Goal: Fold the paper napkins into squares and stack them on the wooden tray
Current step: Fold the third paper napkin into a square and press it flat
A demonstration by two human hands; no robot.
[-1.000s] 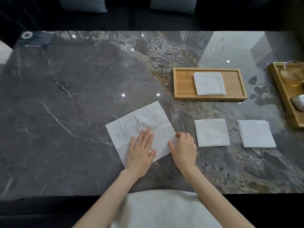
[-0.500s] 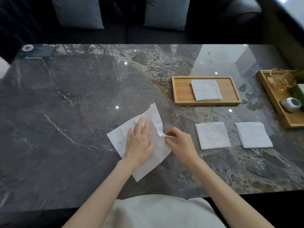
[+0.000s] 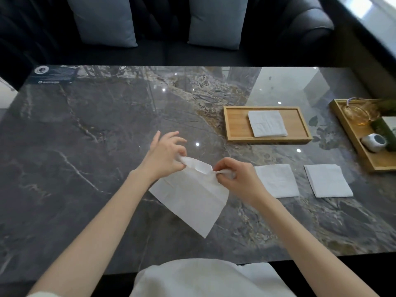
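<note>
Meanwhile wooden tray [image 3: 235, 125] holds one folded napkin [image 3: 267, 123]; both hands' fingers [image 3: 218, 171] pinch open napkin [image 3: 190, 196].

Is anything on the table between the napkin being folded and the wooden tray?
Nothing visible blocks it. The napkin, pinched by the left hand and right hand, has bare marble between it and the wooden tray. The two folded napkins lie to the right, off that line.
</note>
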